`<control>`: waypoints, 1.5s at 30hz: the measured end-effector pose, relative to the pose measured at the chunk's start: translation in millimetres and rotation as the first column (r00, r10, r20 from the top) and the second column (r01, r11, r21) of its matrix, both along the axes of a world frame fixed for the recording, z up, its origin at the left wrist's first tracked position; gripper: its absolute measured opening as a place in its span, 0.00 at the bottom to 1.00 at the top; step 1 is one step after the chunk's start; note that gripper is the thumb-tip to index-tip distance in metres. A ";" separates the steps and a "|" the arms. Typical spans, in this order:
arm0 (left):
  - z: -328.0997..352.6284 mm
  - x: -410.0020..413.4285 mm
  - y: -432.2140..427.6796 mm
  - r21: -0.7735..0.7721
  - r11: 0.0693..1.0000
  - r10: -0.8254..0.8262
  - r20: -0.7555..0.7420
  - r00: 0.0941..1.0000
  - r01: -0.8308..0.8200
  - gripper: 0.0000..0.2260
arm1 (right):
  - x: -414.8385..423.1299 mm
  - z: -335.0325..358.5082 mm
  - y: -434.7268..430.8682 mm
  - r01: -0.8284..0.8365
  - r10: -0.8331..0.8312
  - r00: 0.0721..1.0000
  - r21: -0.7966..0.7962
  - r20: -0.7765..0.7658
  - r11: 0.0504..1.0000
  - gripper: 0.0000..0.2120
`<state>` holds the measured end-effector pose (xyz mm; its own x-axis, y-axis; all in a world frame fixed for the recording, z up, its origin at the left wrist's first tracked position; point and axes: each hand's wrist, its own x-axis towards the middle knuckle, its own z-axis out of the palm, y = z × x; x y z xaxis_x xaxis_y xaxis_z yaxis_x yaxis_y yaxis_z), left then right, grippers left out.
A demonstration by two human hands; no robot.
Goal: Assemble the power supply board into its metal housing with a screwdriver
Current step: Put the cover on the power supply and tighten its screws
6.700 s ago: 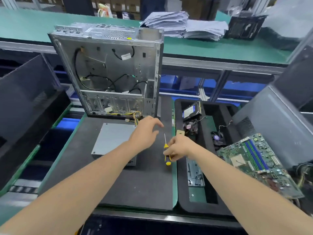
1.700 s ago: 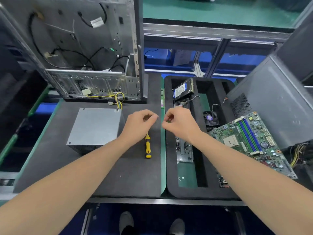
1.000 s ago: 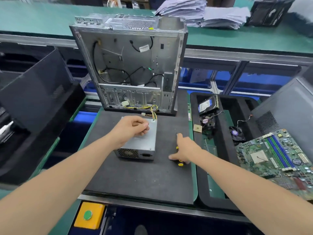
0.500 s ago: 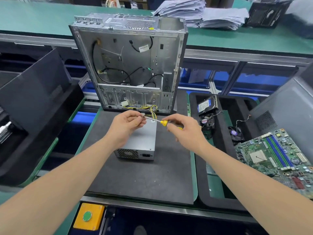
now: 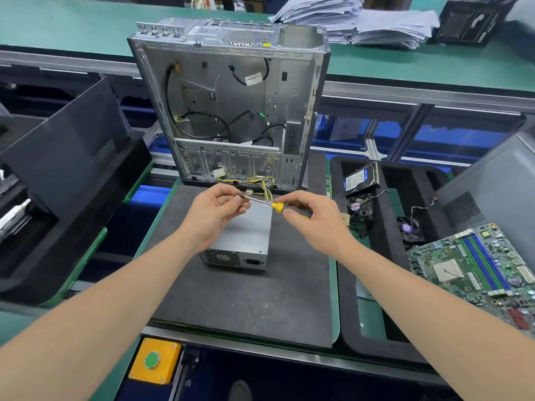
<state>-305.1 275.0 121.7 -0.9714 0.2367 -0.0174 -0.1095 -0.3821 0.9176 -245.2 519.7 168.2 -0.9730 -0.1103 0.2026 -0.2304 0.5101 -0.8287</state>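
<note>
A grey power supply box (image 5: pixel 246 241) lies on the dark foam mat (image 5: pixel 246 302), its yellow and black wires (image 5: pixel 267 188) trailing toward the open metal computer case (image 5: pixel 231 105) that stands upright behind it. Above the box, my right hand (image 5: pixel 312 218) grips the yellow handle of a screwdriver (image 5: pixel 276 206). The shaft points left into the pinched fingertips of my left hand (image 5: pixel 217 211). Whether a screw sits at the tip is hidden by the fingers.
A black foam tray (image 5: pixel 385 285) on the right holds a hard drive (image 5: pixel 360 178), small fans (image 5: pixel 408 230) and a green motherboard (image 5: pixel 477 267). Dark case panels lean at far left (image 5: pixel 66 157) and far right (image 5: pixel 492 192). A yellow button box (image 5: pixel 155 360) sits below the mat.
My right hand picked the screwdriver up off the mat and brought its tip to my left hand's fingertips above the power supply. In the last half second both hands barely moved.
</note>
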 end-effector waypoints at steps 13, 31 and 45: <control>-4.0 8.2 0.4 -0.679 0.731 -0.076 -0.191 0.979 -0.076 0.03 | -11.0 31.9 -1.8 0.076 -0.089 0.992 -0.142 -0.086 0.987 0.08; -5.5 35.4 5.4 -0.897 0.438 -0.419 -0.265 0.868 -0.062 0.05 | -17.0 44.9 -26.1 -0.264 0.275 0.962 0.310 0.008 0.914 0.10; 7.4 41.7 3.2 -0.901 0.429 -0.490 -0.287 0.823 -0.059 0.05 | -10.6 57.2 -33.1 -0.379 0.441 0.897 0.520 0.004 0.765 0.13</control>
